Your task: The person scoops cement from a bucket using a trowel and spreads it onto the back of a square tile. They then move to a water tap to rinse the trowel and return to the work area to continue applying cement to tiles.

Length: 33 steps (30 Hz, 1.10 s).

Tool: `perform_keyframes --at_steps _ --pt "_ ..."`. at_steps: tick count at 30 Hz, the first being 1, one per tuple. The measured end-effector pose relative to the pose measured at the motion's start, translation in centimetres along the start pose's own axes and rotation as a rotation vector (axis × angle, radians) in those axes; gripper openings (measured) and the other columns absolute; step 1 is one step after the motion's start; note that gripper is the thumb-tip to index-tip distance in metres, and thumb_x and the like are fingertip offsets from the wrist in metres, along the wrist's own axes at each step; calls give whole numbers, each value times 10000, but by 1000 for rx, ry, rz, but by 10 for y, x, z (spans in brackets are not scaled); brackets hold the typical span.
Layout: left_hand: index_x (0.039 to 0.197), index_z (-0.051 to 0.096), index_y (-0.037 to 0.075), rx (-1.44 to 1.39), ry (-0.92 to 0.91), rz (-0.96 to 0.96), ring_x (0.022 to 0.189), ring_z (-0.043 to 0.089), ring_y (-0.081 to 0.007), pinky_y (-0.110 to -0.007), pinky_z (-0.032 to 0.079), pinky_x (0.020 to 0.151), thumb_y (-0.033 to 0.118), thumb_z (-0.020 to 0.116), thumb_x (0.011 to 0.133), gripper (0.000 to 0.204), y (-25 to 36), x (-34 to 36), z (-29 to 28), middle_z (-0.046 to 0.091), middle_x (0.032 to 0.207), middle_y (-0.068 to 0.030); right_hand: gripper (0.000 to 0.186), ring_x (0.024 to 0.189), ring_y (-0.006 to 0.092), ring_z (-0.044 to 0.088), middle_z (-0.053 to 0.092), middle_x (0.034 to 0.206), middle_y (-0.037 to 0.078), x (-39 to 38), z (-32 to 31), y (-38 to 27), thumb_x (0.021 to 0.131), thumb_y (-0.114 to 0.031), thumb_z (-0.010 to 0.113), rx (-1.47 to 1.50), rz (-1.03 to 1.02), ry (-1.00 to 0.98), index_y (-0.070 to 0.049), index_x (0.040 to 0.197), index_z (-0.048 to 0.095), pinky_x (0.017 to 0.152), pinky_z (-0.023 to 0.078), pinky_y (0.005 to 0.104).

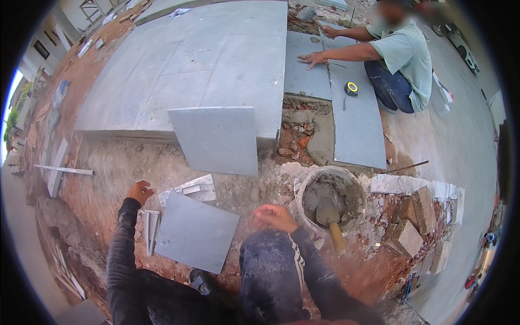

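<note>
My left hand (140,193) hovers over the dirt at the upper left of a loose grey tile (196,233), its fingers apart and slightly bent. On the tile's other side, above my knee, is my right hand (275,218), loosely curled with nothing visible in it. That tile lies tilted in front of my legs, touched by neither hand. Farther off, a second grey tile (216,141) leans against the edge of the tiled platform (162,86). Right of my right hand stands a bucket (299,189) of wet mortar, with a wooden-handled trowel (327,213) resting in it.
Tile scraps (200,187) lie beside the loose tile. A co-worker (401,59) crouches at the far right, one hand flat on a laid tile (306,73), the other holding a mallet (307,14). A tape measure (351,89) sits nearby. Broken bricks (406,238) are right of the bucket.
</note>
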<state>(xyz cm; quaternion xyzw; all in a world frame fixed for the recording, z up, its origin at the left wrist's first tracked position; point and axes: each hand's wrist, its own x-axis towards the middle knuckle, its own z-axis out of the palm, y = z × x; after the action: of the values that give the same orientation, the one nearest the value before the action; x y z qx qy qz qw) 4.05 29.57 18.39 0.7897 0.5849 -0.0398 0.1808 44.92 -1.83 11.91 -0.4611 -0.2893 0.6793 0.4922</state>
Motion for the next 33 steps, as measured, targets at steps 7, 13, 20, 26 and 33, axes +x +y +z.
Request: perform_keyframes --at_steps 7,13,20,26,33 --pt "1163 619 45 -373 -80 353 874 673 -255 -349 519 758 331 712 824 453 178 -38 -42 683 946 -141 241 793 117 617 670 893 67 -92 53 -141 918 -195 633 -484 -350 267 -1 1061 625 704 487 256" --pt "1248 580 68 -164 -354 663 942 655 -307 -384 505 823 404 689 826 551 190 -58 -27 666 1045 -191 238 765 156 630 659 828 84 -124 176 -141 909 -211 639 -393 -348 -47 -17 1046 623 677 481 282" --pt "1315 523 53 -74 -401 701 1012 639 -329 -399 508 864 426 670 854 611 199 -61 -32 645 1119 -210 245 755 323 631 649 823 105 -109 213 -87 910 -300 573 -880 -328 59 -63 953 614 635 485 418" --pt "1323 516 51 -47 -393 744 1036 629 -330 -394 499 883 422 673 854 619 204 -63 -33 639 1141 -208 234 758 335 628 651 830 94 -105 215 -88 898 -300 580 -855 -320 89 -74 950 605 636 484 426" --pt "1295 536 42 -115 -467 650 1010 636 -344 -394 498 866 437 684 831 627 193 -62 -26 640 1118 -217 226 758 337 625 646 827 92 -107 213 -83 896 -294 579 -826 -360 77 -79 961 599 644 479 437"
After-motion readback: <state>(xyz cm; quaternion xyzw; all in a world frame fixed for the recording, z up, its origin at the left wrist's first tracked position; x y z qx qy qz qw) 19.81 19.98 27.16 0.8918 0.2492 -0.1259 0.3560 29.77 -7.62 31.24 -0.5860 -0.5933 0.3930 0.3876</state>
